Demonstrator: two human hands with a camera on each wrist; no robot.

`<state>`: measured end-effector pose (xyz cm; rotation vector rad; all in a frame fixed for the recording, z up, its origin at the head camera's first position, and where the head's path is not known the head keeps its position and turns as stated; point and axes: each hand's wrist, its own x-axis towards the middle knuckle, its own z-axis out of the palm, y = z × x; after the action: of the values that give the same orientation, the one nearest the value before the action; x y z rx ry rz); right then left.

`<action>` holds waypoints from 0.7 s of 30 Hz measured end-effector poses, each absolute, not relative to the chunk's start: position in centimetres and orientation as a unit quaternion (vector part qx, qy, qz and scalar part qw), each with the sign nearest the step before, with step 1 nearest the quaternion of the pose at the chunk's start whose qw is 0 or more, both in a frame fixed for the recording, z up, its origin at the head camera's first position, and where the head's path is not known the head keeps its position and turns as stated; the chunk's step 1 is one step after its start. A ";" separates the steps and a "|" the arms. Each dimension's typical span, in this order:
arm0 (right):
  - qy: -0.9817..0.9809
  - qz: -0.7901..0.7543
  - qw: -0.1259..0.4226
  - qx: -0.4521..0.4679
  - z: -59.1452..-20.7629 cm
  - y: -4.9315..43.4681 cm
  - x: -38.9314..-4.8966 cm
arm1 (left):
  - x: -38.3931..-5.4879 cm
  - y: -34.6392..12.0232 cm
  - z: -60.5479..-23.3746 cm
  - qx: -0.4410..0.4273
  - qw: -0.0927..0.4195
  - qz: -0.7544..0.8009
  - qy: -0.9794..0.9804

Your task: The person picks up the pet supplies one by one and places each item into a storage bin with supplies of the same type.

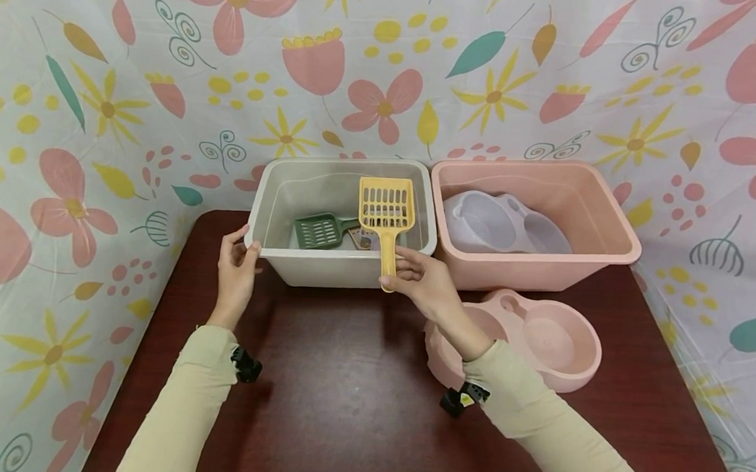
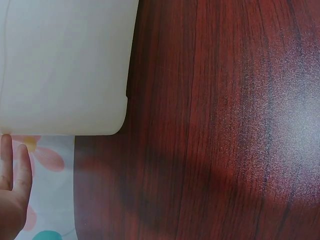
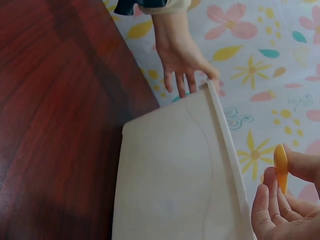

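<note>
In the head view my right hand (image 1: 427,286) pinches the handle end of a yellow litter scoop (image 1: 386,211) between thumb and fingers. Its slotted head points away, above the front rim of a grey litter box (image 1: 324,270). My left hand (image 1: 235,278) holds the box's front left corner, thumb and fingers at the rim. Inside lie a green slotted scoop (image 1: 320,232) and a small printed item, partly hidden by the yellow scoop. In the right wrist view, the scoop's handle (image 3: 281,162) shows between fingers and thumb.
A pink litter box (image 1: 532,271) stands right of the grey one, holding a pale lilac double bowl (image 1: 483,221). Before it, a pink double bowl (image 1: 566,348) lies partly under my right forearm. Floral cloth hangs behind the dark wooden table (image 1: 341,407).
</note>
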<state>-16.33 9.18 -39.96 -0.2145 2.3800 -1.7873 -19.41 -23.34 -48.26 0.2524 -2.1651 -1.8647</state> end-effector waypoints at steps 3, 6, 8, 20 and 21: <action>0.799 -0.593 0.078 -0.064 -40.0 9.2 -16.6 | -19.4 -23.3 -48.2 0.089 0.136 -0.642 -0.749; 0.801 -0.591 0.079 -0.058 -40.1 9.3 -17.0 | -19.5 -23.3 -48.2 0.090 0.136 -0.642 -0.749; 0.802 -0.589 0.077 -0.056 -40.2 9.3 -17.2 | -19.4 -23.3 -48.2 0.089 0.136 -0.643 -0.748; 0.794 -0.602 0.079 -0.033 -40.2 9.5 -18.4 | -19.4 -23.3 -48.3 0.083 0.141 -0.644 -0.747; 0.792 -0.604 0.080 -0.031 -40.2 9.5 -18.4 | -19.4 -23.3 -48.3 0.083 0.142 -0.644 -0.747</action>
<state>-18.45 9.45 -40.20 -0.0932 2.3703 -1.8075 -19.39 -23.29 -48.30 0.2390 -2.1557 -1.8601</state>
